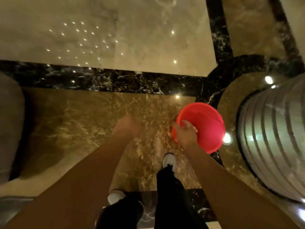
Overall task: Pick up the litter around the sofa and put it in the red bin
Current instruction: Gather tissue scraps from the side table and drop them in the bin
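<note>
The red bin (206,128) hangs tilted above the marble floor at centre right, its open mouth turned toward me. My right hand (185,134) grips its near rim, fingers curled over the edge. My left hand (127,125) is blurred, held out in front of me at centre with the fingers curled in; I cannot make out anything in it. No litter shows on the floor in this view. The inside of the bin looks plain red.
A grey sofa arm (9,126) fills the left edge. A ribbed silver column (274,139) rises at the right. Glossy brown and cream marble floor (82,121) with black borders lies ahead. My white shoes (169,160) and dark trousers are below.
</note>
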Motion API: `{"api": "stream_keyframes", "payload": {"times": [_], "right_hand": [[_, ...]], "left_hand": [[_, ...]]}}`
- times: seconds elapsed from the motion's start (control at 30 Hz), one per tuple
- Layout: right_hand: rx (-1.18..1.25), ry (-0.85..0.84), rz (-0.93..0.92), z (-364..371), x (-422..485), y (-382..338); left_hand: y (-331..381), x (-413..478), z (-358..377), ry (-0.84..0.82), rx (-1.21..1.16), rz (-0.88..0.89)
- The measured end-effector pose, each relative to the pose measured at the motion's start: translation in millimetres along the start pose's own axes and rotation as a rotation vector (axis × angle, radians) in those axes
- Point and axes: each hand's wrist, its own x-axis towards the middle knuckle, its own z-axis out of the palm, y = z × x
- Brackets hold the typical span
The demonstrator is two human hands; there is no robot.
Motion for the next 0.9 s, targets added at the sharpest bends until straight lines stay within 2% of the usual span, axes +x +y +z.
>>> {"api": "stream_keyframes", "payload": {"times": [0.2, 0.37, 0.63, 0.9], "right_hand": [[-0.351, -0.218, -0.414, 124.7, -147.1, -107.4], [-0.657, -0.403, -0.776, 241.6, -261.7, -194.9], [-0.934, -0.761, -1.231, 445.1, -418.0, -246.1], [-1.196, -1.003, -1.391, 639.1, -535.9, -278.9]], "left_hand": [[-107.0, -97.2, -166.4, 0.312, 0.075, 0.047], [-214.9, -167.1, -272.8, 0.547, 0.069, -0.057], [-413.5, -237.9, -373.7, 0.781, -0.087, -0.484], [-564.1, -292.4, -458.1, 0.83, -0.275, -0.814]]}}
